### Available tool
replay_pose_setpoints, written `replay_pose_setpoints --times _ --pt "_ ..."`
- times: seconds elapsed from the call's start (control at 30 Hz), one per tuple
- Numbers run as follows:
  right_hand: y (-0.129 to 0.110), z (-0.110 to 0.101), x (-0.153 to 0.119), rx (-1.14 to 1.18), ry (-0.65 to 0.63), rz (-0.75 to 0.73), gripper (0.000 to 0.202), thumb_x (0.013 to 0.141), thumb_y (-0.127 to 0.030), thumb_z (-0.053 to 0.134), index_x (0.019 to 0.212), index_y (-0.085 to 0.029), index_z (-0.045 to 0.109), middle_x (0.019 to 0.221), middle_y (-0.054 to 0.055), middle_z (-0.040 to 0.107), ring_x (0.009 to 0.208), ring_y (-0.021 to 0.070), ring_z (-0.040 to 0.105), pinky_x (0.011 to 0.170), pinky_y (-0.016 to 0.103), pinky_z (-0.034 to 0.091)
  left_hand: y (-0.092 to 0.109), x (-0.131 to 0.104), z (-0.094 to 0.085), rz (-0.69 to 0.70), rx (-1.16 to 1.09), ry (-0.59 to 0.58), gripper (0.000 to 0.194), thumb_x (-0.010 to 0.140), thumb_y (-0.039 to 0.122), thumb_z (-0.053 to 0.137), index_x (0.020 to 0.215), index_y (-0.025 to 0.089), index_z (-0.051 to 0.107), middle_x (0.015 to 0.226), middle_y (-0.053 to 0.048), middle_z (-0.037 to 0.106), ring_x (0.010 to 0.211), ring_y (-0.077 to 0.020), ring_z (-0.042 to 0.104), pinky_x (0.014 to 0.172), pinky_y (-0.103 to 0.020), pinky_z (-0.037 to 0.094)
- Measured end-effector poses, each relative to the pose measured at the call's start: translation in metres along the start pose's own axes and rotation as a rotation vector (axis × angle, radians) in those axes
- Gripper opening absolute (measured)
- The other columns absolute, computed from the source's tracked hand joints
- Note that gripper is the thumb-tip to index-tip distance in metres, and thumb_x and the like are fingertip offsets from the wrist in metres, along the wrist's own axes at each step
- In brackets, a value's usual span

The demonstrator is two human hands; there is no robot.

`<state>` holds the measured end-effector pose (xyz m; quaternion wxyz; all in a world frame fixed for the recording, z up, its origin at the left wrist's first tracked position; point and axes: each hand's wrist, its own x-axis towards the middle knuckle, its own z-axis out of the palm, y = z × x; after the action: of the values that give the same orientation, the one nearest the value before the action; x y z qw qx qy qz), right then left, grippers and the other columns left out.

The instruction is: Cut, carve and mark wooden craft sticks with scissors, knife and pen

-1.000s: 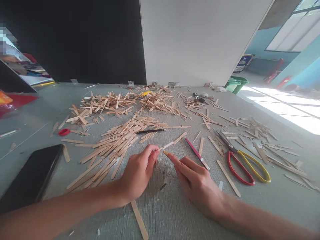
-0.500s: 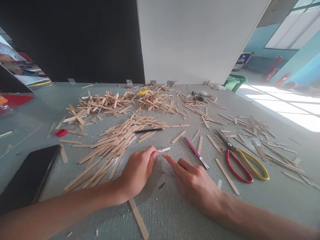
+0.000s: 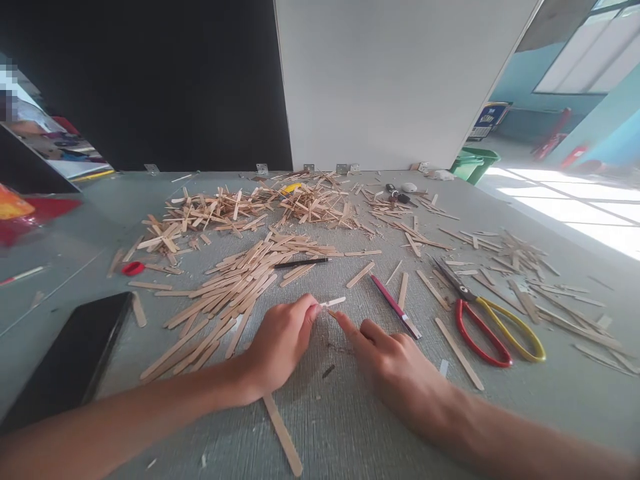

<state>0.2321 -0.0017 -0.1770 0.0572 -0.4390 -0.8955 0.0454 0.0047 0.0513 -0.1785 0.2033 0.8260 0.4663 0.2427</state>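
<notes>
My left hand (image 3: 283, 343) pinches a small pale stick piece (image 3: 336, 302) between thumb and forefinger, its free end pointing right. Close by on the right, my right hand (image 3: 387, 353) has its forefinger stretched along a thin wooden sliver (image 3: 332, 312), with the other fingers curled under. The sliver's tip comes very near the pale piece; whether they touch, I cannot tell. Below my left wrist lies a loose craft stick (image 3: 283, 437). A purple utility knife (image 3: 395, 307) rests beyond my right hand, and a small dark fragment (image 3: 329, 371) lies between the hands.
Craft sticks (image 3: 240, 280) lie heaped ahead, with a black pen (image 3: 303, 263) on them. Scissors (image 3: 483, 323) with red and yellow handles lie right. A black phone (image 3: 65, 353) and a red ring (image 3: 133, 268) are left. A panel (image 3: 380, 87) stands behind.
The view has shifted slightly, so things sit a little farther right and lower. Both hands keep nearly the same pose and hold.
</notes>
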Motion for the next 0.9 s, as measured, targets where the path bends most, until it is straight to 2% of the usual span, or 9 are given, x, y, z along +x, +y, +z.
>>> replay_pose_setpoints --times 0.17,0.3,0.57,0.8,0.9 --pt "-0.002 0.002 0.000 -0.044 -0.025 0.020 0.080 0.086 0.009 0.041 0.165 -0.004 0.033 0.100 0.011 0.069 0.059 0.0212 0.070 0.055 0.037 0.058 0.000 0.000 -0.001 0.001 -0.004 -0.002 0.038 0.112 0.032 0.035 0.084 0.020 0.057 0.062 0.004 0.056 0.052 -0.0139 0.046 0.054 -0.028 0.028" --pt "-0.003 0.003 -0.001 -0.030 -0.012 0.024 0.082 0.085 0.009 0.042 0.165 -0.005 0.032 0.103 0.012 0.071 0.060 0.0200 0.070 0.056 0.035 0.059 0.001 0.001 -0.001 -0.001 -0.006 0.004 0.037 0.112 0.032 0.036 0.084 0.020 0.057 0.062 0.005 0.055 0.052 -0.0136 0.044 0.055 -0.028 0.029" --pt "-0.005 -0.003 0.000 -0.096 -0.006 0.007 0.081 0.082 0.011 0.041 0.162 0.000 0.035 0.102 0.014 0.073 0.060 0.0217 0.073 0.054 0.036 0.063 0.002 0.001 -0.001 0.006 -0.001 0.013 0.037 0.111 0.032 0.037 0.083 0.021 0.058 0.061 0.005 0.055 0.052 -0.0133 0.044 0.055 -0.027 0.030" --pt "-0.014 -0.001 -0.001 -0.229 0.049 0.012 0.088 0.070 0.013 0.043 0.158 0.005 0.040 0.097 0.013 0.070 0.056 0.0209 0.070 0.044 0.033 0.058 0.001 0.002 -0.001 0.014 0.009 0.015 0.039 0.112 0.032 0.036 0.083 0.021 0.059 0.060 0.005 0.055 0.050 -0.0135 0.045 0.053 -0.027 0.029" --pt "-0.012 -0.001 -0.002 -0.174 0.091 0.017 0.088 0.071 0.013 0.040 0.159 0.003 0.039 0.098 0.012 0.070 0.059 0.0204 0.069 0.045 0.032 0.056 0.002 0.002 -0.002 0.022 0.007 0.021 0.040 0.112 0.032 0.035 0.081 0.021 0.057 0.057 0.006 0.052 0.048 -0.0133 0.045 0.052 -0.027 0.028"
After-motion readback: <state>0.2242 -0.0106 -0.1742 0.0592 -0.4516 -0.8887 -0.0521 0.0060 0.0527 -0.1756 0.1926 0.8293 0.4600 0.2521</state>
